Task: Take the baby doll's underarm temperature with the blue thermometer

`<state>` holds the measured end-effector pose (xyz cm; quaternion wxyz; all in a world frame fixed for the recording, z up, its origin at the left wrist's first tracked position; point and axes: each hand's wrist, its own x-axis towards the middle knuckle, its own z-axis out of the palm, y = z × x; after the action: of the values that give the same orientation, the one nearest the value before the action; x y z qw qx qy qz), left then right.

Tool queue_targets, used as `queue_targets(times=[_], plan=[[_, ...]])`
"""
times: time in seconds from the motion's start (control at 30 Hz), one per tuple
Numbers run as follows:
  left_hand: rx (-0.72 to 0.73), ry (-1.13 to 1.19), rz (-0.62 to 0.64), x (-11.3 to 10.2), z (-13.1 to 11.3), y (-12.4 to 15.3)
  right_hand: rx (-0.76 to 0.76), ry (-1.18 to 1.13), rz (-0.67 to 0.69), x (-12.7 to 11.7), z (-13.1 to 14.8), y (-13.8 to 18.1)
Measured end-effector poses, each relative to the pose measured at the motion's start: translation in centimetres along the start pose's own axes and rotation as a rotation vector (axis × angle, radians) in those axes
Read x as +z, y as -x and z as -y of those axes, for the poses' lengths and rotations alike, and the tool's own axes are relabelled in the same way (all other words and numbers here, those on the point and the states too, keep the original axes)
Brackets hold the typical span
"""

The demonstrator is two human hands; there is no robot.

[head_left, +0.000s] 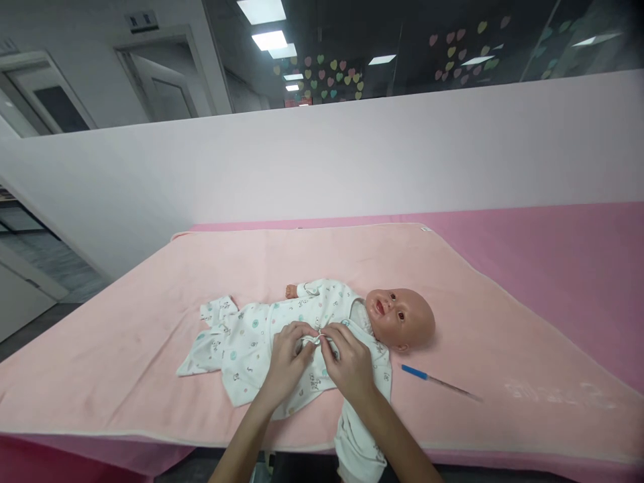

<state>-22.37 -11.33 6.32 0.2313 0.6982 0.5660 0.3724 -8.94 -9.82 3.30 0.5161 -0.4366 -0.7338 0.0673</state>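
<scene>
A baby doll point(402, 318) lies on its back with its head to the right, dressed in a white printed garment point(251, 342). Over the doll's middle, my left hand point(289, 355) pinches a thin white tie point(320, 335) of the garment between thumb and fingers. My right hand point(349, 362) is closed in a pinch on the same tie, its fingertips almost touching the left ones. The exact shape of the tie is partly hidden by the fingers. One sleeve of the garment hangs toward me past the near edge, under my right forearm.
Under the doll, a peach blanket point(151, 322) is spread over a pink surface point(553, 268). A thin rod with a blue handle point(415, 371) lies right of the doll's head. A white wall point(352, 161) stands behind, with dark glass above it.
</scene>
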Motion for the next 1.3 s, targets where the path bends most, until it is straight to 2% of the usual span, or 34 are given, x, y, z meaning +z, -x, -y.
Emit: queue_targets(times=[0.27, 0.47, 0.57, 0.73, 0.83, 0.93, 1.03, 1.1, 1.3], plan=[[0.012, 0.044, -0.030, 0.1, 0.2, -0.1, -0.007, -0.003, 0.023, -0.2, 0.1, 0.1], [0.060, -0.119, -0.006, -0.4, -0.8, 0.9, -0.016, 0.030, 0.015, -0.2, 0.2, 0.1], [0.065, -0.101, -0.001, -1.5, -0.1, 2.2, -0.008, 0.027, 0.000, -0.2, 0.0, 0.2], [-0.037, -0.117, -0.230, -4.9, 3.0, 4.4, 0.052, 0.042, -0.075, -0.3, 0.1, 0.2], [-0.067, -0.177, -0.247, -6.0, 3.4, 4.9, 0.052, 0.087, -0.110, -0.3, 1.4, 0.0], [-0.028, -0.203, -0.219, -5.5, 2.0, 4.3, -0.011, 0.095, -0.003, 0.1, 2.9, 0.0], [0.020, -0.190, -0.088, -4.3, 0.5, 3.3, -0.044, 0.141, 0.148, 0.7, 3.4, 0.3], [0.039, -0.205, -0.025, -3.6, 0.2, 3.0, -0.044, 0.147, 0.204, 1.0, 3.0, 0.6], [0.022, -0.184, -0.022, -3.5, 0.8, 3.2, 0.007, 0.035, 0.189, 1.0, 2.1, 0.6]])
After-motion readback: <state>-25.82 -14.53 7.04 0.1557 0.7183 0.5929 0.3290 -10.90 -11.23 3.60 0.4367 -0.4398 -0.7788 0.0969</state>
